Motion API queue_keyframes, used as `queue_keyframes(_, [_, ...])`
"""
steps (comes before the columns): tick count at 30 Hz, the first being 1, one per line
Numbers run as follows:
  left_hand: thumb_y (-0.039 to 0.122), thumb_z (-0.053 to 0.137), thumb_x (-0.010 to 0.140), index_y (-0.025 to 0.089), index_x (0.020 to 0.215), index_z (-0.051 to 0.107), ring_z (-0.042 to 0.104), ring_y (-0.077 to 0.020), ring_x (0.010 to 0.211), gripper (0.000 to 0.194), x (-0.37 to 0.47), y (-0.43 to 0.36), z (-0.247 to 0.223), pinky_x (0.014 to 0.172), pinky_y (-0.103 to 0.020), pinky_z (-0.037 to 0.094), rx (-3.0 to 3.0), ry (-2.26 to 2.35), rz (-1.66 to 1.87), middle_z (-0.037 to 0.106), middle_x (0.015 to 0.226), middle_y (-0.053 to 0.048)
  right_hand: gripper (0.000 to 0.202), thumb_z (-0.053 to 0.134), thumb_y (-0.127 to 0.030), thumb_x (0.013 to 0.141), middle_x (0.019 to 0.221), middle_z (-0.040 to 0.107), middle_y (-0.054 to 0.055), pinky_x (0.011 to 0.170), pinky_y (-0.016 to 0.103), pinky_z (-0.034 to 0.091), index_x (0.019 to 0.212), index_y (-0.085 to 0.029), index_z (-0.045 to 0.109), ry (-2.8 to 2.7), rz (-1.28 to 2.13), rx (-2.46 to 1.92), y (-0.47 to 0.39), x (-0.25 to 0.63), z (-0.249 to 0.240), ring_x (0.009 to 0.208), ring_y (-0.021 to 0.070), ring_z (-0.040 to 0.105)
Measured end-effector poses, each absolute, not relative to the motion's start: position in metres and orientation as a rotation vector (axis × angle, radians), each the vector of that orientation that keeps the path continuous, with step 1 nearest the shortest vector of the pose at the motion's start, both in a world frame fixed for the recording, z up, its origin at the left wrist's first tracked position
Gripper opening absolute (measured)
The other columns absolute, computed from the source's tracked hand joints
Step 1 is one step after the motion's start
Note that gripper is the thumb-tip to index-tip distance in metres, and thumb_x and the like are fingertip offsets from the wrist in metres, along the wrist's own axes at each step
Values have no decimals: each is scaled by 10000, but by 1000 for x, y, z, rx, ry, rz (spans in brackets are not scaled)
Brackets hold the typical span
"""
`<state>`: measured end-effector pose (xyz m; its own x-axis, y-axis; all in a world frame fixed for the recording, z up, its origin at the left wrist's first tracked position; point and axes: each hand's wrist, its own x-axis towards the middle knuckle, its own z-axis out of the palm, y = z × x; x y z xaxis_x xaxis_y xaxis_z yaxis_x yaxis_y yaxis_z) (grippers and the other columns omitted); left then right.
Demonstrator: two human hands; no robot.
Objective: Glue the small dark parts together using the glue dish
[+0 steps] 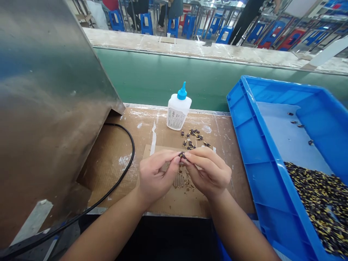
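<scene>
Both my hands, left hand point(154, 175) and right hand point(209, 170), pinch one small dark part point(181, 155) above the desk point(127, 145); I should keep fingertip grip steady

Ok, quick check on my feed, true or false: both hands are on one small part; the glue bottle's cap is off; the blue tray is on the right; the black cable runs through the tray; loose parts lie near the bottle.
1. The left hand and right hand pinch one small dark part between their fingertips. True.
2. The glue bottle has its cap off. False: its blue nozzle cap is on.
3. The blue tray sits to the right of the hands. True.
4. The black cable runs through the tray. False: it curves over the cardboard mat on the left.
5. Loose parts lie on the mat just in front of the bottle. True.
</scene>
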<state>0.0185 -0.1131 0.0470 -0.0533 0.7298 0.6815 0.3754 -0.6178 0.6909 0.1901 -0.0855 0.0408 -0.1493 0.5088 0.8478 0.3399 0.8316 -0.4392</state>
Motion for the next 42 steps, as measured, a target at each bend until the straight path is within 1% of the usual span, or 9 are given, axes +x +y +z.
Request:
queue_keyframes(5, [48,717,948,210,1092,781,814,-153,915,225,18,-111,44,882,-269,682,1991,1175,1745,842,1028,-28,306,794,-43,949,1004,802,66,687,341,678,1190,-231,774,-1751,132,-660,-86,188,42,820,195,771])
queue_keyframes(10, [50,729,934,201,1069,785,811,-154,912,211,17,-111,42,888,-270,678,1974,1219,1753,842,1032,-33,320,778,-60,964,1010,814,47,710,341,702,1216,-256,773,-1776,112,-673,-87,187,41,819,191,783])
queue_keyframes(17, [111,681,982,197,965,794,787,-129,823,143,19,-115,48,823,-242,663,1793,1294,1653,833,935,-14,242,782,-77,973,1026,822,70,755,356,703,1161,-230,781,-1692,376,-707,-88,184,40,887,204,799])
queue_keyframes(23, [162,688,1000,201,1034,809,792,-151,828,132,19,-112,45,838,-278,679,1755,1352,1698,835,951,-34,243,763,-95,976,1046,818,81,748,351,713,1179,-225,781,-1745,219,-710,-85,183,42,874,208,800])
queue_keyframes(28, [152,712,987,199,1077,817,802,-151,850,146,19,-110,41,839,-274,689,1733,1384,1723,840,984,-40,261,759,-93,956,1077,818,73,775,363,716,1176,-233,778,-1755,227,-756,-86,183,38,911,214,804])
queue_keyframes(32, [155,715,989,189,1070,809,812,-153,861,128,19,-110,41,849,-271,693,1720,1381,1730,840,989,-43,227,783,-85,937,1026,832,45,789,352,717,1109,-234,773,-1725,301,-772,-87,183,38,902,206,813])
queue_keyframes(34, [151,719,988,189,1080,796,816,-148,843,126,19,-110,40,821,-255,694,1725,1366,1763,841,995,-38,204,791,-83,931,1009,839,35,808,356,719,1067,-234,769,-1730,336,-765,-87,183,40,906,209,823])
queue_keyframes(38, [97,734,965,198,1136,761,821,-137,855,200,19,-109,33,789,-221,689,1761,1338,1844,840,1034,-30,164,799,-99,927,1030,845,34,812,356,723,1011,-235,763,-1734,379,-742,-88,183,42,909,208,832])
queue_keyframes(42, [40,725,944,204,1105,706,825,-166,924,230,16,-107,28,835,-272,701,1866,1208,1895,827,1047,-38,135,815,-115,920,1026,843,42,798,334,714,976,-223,756,-1769,398,-720,-88,185,44,894,198,829])
